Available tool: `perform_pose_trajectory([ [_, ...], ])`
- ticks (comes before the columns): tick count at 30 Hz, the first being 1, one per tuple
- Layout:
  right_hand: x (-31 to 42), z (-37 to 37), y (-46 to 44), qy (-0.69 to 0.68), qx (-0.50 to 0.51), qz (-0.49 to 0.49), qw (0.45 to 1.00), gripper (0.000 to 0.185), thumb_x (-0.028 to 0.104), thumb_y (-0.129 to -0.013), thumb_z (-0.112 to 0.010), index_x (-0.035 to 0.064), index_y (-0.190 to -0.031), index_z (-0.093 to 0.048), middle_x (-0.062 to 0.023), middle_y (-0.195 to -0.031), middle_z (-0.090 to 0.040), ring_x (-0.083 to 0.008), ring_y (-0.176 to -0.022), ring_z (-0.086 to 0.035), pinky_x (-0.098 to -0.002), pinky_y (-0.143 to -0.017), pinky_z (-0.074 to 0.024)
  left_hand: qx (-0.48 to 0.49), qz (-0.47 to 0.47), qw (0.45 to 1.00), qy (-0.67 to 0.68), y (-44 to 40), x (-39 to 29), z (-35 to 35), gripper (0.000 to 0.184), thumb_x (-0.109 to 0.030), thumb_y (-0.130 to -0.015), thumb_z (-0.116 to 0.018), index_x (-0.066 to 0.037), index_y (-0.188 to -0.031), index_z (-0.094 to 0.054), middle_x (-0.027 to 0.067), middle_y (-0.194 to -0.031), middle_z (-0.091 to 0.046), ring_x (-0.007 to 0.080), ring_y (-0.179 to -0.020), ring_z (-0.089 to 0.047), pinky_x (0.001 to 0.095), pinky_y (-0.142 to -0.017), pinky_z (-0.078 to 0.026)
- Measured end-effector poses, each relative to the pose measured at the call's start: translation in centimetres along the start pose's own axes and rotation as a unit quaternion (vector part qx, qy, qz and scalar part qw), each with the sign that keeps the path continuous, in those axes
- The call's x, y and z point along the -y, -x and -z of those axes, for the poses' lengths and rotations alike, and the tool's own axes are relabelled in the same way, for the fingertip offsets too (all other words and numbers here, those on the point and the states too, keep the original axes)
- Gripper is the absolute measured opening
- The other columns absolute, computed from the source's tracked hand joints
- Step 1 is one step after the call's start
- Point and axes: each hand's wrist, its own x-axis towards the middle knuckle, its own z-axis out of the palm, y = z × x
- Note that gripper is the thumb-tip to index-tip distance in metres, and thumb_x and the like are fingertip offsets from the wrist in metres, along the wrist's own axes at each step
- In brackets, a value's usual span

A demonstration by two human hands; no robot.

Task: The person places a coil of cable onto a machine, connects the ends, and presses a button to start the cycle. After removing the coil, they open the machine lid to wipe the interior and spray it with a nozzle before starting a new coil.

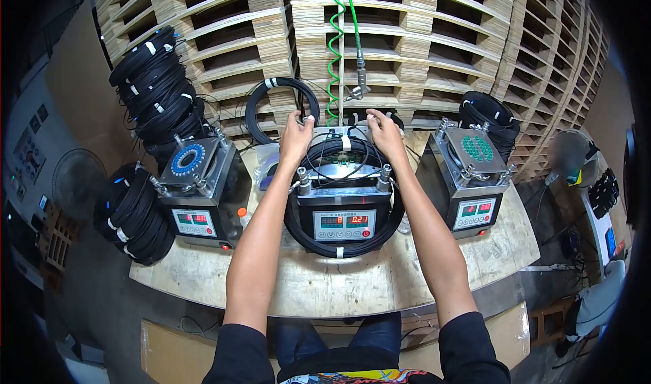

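My left hand [296, 138] is at the back left corner of the middle machine [343, 205], fingers curled where a bit of metal shows. At the back right corner, my right hand [385, 136] has its fingers bent, and whatever they hold is hidden. Two metal knobs stand on the machine's front corners. A coil of black cable [340, 251] with white ties hangs around the machine. Its red display reads 8 and 0.21. Thin black strands cross the top plate between my hands.
Similar machines stand left [194, 194] and right [472, 180], with blue and green rings of parts on top. Black cable coils [159, 89] are piled at left; another coil [252, 116] leans behind. A green air hose [354, 17] hangs before stacked pallets [400, 24]. A person's sleeve [603, 299] shows at right.
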Motion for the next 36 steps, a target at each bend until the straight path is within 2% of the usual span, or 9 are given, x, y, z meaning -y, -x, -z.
perform_pose_trajectory([
  [4, 0.4, 0.2, 0.1, 0.002, -0.016, 0.001, 1.000, 0.036, 0.029, -0.099, -0.056, 0.0026, -0.121, -0.067, -0.0262, -0.106, -0.070, -0.0387, -0.102, -0.069, -0.0430, -0.089, -0.0531, -0.013, -0.002, 1.000, 0.010, 0.5, -0.7, 0.3, 0.062, -0.044, -0.092, -0.066, -0.005, -0.138, -0.052, 0.0137, -0.087, -0.070, 0.0234, -0.085, -0.069, 0.0359, -0.079, -0.051],
  [6, 0.5, 0.2, 0.2, 0.007, -0.018, -0.005, 1.000, 0.037, 0.031, -0.099, -0.055, 0.0029, -0.120, -0.068, -0.0259, -0.107, -0.070, -0.0394, -0.104, -0.068, -0.0432, -0.091, -0.0523, -0.007, -0.009, 0.999, 0.046, 0.5, -0.8, 0.3, 0.058, -0.045, -0.092, -0.066, -0.004, -0.133, -0.058, 0.0122, -0.084, -0.070, 0.0216, -0.082, -0.067, 0.0350, -0.077, -0.051],
  [13, 0.9, 0.3, 0.5, 0.050, -0.007, -0.015, 0.999, 0.040, 0.033, -0.100, -0.053, 0.0033, -0.122, -0.067, -0.0254, -0.110, -0.069, -0.0414, -0.107, -0.065, -0.0450, -0.094, -0.0506, 0.022, -0.018, 0.997, 0.070, -0.2, 0.2, -0.4, 0.052, -0.045, -0.094, -0.065, -0.004, -0.126, -0.064, 0.0096, -0.086, -0.069, 0.0178, -0.077, -0.063, 0.0323, -0.075, -0.050],
  [22, -0.5, 0.0, 0.0, 0.023, -0.009, 0.037, 0.999, 0.031, 0.023, -0.100, -0.053, 0.0026, -0.120, -0.066, -0.0247, -0.106, -0.070, -0.0405, -0.104, -0.067, -0.0441, -0.091, -0.0518, 0.022, -0.016, 0.998, 0.065, 0.0, 0.1, -0.2, 0.050, -0.045, -0.096, -0.063, -0.004, -0.124, -0.066, 0.0104, -0.088, -0.070, 0.0185, -0.080, -0.064, 0.0320, -0.075, -0.050],
  [28, -0.3, 0.0, -0.1, -0.007, 0.004, 0.010, 1.000, 0.036, 0.030, -0.102, -0.052, 0.0029, -0.119, -0.067, -0.0237, -0.101, -0.071, -0.0382, -0.099, -0.069, -0.0426, -0.089, -0.0522, 0.025, -0.008, 0.998, 0.063, 0.2, -0.5, 0.0, 0.052, -0.046, -0.095, -0.063, -0.003, -0.125, -0.065, 0.0109, -0.089, -0.071, 0.0181, -0.080, -0.064, 0.0320, -0.076, -0.050],
  [30, 0.0, 0.0, 0.0, 0.011, -0.022, 0.006, 1.000, 0.041, 0.036, -0.103, -0.050, 0.0022, -0.119, -0.067, -0.0234, -0.100, -0.071, -0.0392, -0.099, -0.069, -0.0429, -0.088, -0.0522, 0.025, -0.005, 0.997, 0.072, 0.3, -0.7, 0.0, 0.054, -0.047, -0.095, -0.063, -0.002, -0.125, -0.065, 0.0116, -0.090, -0.071, 0.0182, -0.081, -0.064, 0.0325, -0.077, -0.050],
  [34, 0.5, 0.0, 0.2, 0.040, -0.038, 0.016, 0.998, 0.044, 0.038, -0.103, -0.048, 0.0006, -0.119, -0.066, -0.0234, -0.099, -0.071, -0.0405, -0.098, -0.068, -0.0437, -0.087, -0.0520, 0.025, -0.011, 0.997, 0.074, 0.2, -0.6, -0.1, 0.055, -0.048, -0.095, -0.063, -0.002, -0.125, -0.064, 0.0121, -0.090, -0.071, 0.0186, -0.081, -0.064, 0.0328, -0.078, -0.050],
  [36, 0.8, 0.3, 0.2, 0.047, -0.005, -0.005, 0.999, 0.045, 0.039, -0.104, -0.048, -0.0009, -0.119, -0.065, -0.0241, -0.097, -0.071, -0.0414, -0.097, -0.068, -0.0447, -0.086, -0.0517, 0.030, -0.014, 0.997, 0.070, 0.1, -0.5, -0.1, 0.056, -0.049, -0.095, -0.063, -0.002, -0.125, -0.064, 0.0122, -0.091, -0.071, 0.0190, -0.081, -0.064, 0.0328, -0.079, -0.050],
])
